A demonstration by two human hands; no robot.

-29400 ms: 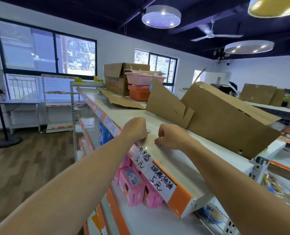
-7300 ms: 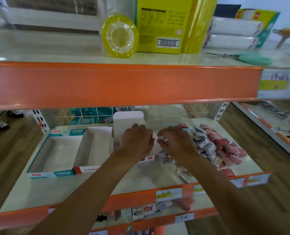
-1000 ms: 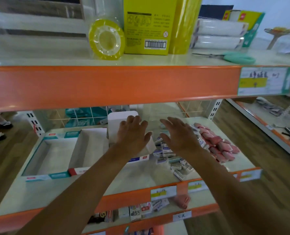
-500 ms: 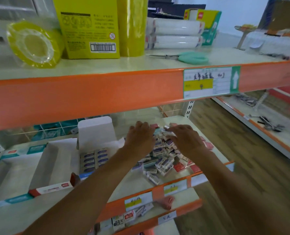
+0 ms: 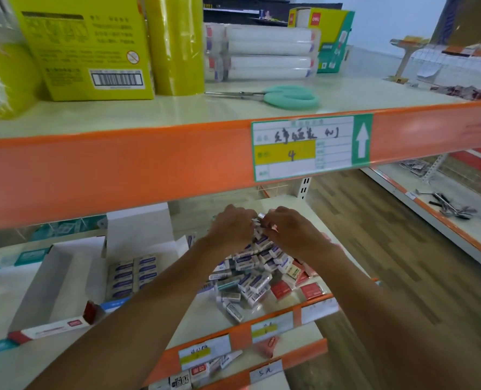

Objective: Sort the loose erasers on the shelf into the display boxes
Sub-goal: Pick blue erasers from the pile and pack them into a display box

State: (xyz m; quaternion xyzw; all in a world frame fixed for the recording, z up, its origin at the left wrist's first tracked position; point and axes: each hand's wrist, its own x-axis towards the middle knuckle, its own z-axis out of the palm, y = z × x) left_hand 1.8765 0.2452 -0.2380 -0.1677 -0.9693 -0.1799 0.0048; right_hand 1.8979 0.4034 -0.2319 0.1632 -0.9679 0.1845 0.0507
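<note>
Drawn together, left hand (image 5: pixel 231 227) and right hand (image 5: pixel 293 232) pinch a small white eraser (image 5: pixel 259 218).

Shelving unit, metal:
- Upper shelf (image 5: pixel 177 114): cream top, glossy, catching soft reflections.
- Orange front strip (image 5: pixel 121 170): runs along the shelf's edge and carries one price label (image 5: pixel 304 147), white, yellow and green, with handwriting and a white arrow.
- Upright (image 5: pixel 305 187): white, slotted, showing just below the strip.

Floor (image 5: pixel 374 249): brown wood-look planks.

Second shelf (image 5: pixel 444 209): low, white with an orange edge, across the aisle to the right.

Wall (image 5: pixel 388 21): pale and plain, far upper right.

Light: even and soft.
</note>
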